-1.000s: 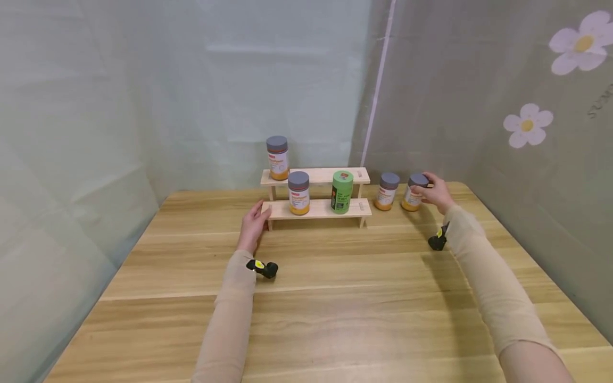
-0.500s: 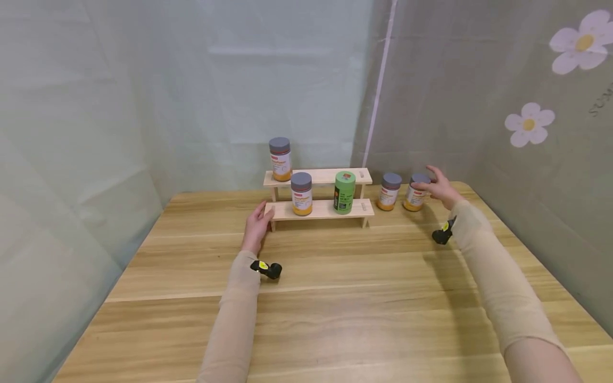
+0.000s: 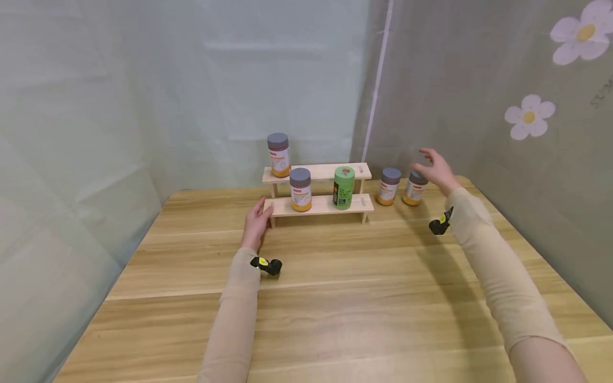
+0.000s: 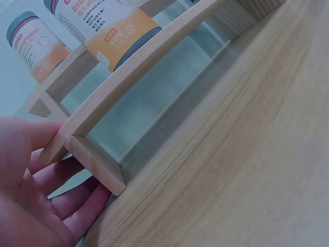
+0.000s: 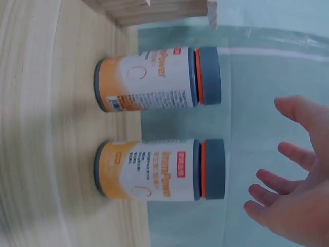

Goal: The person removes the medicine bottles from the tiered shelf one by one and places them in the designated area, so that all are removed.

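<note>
A two-step wooden display stand (image 3: 318, 206) stands at the back of the table. My left hand (image 3: 256, 223) grips the left end of its lower board; in the left wrist view the thumb lies at the board's edge and the fingers (image 4: 61, 175) reach beneath, beside the leg. My right hand (image 3: 437, 171) is spread above the outer grey-capped supplement bottle (image 3: 414, 189). The right wrist view shows a gap between these fingers and the bottle caps (image 5: 212, 169). A matching bottle (image 3: 388, 187) stands upright just left of it, between it and the stand.
The upper board carries one grey-capped bottle (image 3: 279, 155) at its left. On the lower board are another such bottle (image 3: 300, 190) and a green canister (image 3: 344, 188). A hanging curtain (image 3: 287, 96) closes off the table's back and sides.
My right hand has let go of the outer bottle and risen above it, its fingers spreading. That bottle stays upright on the table. My left hand keeps its hold on the stand.
</note>
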`<state>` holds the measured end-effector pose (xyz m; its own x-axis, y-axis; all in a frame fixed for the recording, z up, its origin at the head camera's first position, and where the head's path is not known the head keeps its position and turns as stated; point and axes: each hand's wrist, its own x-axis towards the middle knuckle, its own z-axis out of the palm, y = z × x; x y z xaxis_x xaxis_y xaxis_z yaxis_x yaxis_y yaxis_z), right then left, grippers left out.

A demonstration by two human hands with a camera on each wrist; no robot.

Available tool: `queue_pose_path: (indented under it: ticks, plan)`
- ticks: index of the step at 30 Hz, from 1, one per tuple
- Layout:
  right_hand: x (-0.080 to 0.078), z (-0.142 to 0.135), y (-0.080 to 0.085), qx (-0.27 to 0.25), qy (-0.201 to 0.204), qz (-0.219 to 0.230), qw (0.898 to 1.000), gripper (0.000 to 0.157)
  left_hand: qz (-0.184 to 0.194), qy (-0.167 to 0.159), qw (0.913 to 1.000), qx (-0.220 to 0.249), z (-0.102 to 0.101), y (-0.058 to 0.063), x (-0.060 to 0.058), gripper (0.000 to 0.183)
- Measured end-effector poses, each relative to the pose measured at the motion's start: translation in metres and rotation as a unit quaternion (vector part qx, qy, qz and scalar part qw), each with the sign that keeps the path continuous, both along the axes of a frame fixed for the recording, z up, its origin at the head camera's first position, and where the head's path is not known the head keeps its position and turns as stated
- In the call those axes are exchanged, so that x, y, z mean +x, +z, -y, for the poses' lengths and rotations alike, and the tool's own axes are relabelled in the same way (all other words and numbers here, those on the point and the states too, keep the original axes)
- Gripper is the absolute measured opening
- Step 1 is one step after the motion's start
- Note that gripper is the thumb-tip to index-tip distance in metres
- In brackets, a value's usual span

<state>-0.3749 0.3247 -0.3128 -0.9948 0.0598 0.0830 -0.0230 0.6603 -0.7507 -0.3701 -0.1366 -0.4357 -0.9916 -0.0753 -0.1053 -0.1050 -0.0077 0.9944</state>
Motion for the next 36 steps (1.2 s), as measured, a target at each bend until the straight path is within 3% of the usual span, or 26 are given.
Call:
queue_pose_path:
  ticks: [7, 13, 22, 29, 36]
  plan:
    - [-0.004, 0.014, 0.008, 0.055, 0.003, -0.035, 0.998, 0.067, 0.004, 0.001, 1.0, 0.004, 0.0, 0.005, 0.0, 0.061]
    - [-0.007, 0.028, 0.011, 0.064, 0.01, -0.063, 0.996, 0.062, -0.004, -0.002, 1.0, 0.004, -0.001, 0.004, -0.001, 0.061]
    - [-0.015, 0.059, 0.013, 0.031, 0.031, -0.089, 0.995, 0.057, -0.003, -0.002, 0.9999, -0.013, 0.002, 0.001, 0.002, 0.059]
    - [-0.021, 0.084, 0.021, -0.04, 0.077, -0.046, 0.995, 0.057, -0.005, -0.001, 0.9999, -0.01, 0.001, 0.002, 0.002, 0.059]
    - [-0.025, 0.109, 0.027, -0.062, 0.11, -0.032, 0.991, 0.053, -0.004, -0.001, 0.9999, -0.011, 0.0, 0.002, 0.001, 0.06]
